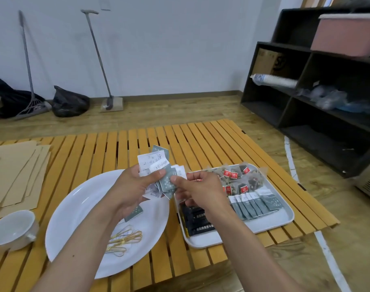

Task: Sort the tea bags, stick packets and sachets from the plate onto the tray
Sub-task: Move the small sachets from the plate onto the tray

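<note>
while the left hand (135, 184) clamps a "taikoo" sachet bundle (158, 171), the right hand (197, 186) grip pinches one

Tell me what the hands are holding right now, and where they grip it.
The left hand clutches a bunch of sachets by their lower ends; the right hand pinches one grey sachet's right edge.

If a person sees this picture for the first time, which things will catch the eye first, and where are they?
First, the two hands in the middle: the left hand holds a bunch of sachets above the plate, and the right hand pinches one of them. To the right, the tray already holds neat groups: tea bags at the back, a row of grey sachets in front, dark packets nearest. A few gold ties lie on the plate.
</note>
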The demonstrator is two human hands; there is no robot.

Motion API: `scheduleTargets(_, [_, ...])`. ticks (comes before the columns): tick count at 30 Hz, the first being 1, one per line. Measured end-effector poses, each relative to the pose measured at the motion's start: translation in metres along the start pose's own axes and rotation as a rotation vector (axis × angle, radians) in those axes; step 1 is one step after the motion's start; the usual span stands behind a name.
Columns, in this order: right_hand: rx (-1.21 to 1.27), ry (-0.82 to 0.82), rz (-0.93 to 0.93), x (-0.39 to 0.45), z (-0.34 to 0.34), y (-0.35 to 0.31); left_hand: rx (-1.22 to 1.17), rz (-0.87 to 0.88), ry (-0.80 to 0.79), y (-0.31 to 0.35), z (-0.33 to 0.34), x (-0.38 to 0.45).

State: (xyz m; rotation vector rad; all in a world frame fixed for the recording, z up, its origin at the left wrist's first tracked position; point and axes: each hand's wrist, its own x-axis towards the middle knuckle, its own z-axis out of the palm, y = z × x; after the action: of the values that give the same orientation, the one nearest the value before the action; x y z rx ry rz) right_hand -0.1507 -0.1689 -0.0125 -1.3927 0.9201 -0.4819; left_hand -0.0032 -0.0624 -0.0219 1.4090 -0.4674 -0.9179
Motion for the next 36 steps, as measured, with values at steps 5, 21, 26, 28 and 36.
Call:
scheduleTargets(5, [0.262,0.01,0.011,0.002,-0.02,0.001,-0.01,-0.018,-0.138,0.004,0.012,-0.003])
scheduleTargets(21, [0.318,0.005,-0.005,-0.006,-0.102,-0.001,-0.16,-0.054,-0.137,-0.01,0.083,0.002])
scheduleTargets(26, [0.249,0.118,0.059,-0.001,-0.144,0.002,-0.117,-0.059,-0.045,-0.01,0.085,0.003])
scheduleTargets(28, [0.078,0.172,0.109,-0.001,-0.159,0.007,-0.102,-0.058,-0.024,-0.01,0.082,0.005])
scheduleTargets(36, [-0.329,0.205,0.214,0.01,-0.158,0.022,-0.034,-0.047,-0.03,-0.012,0.082,0.002])
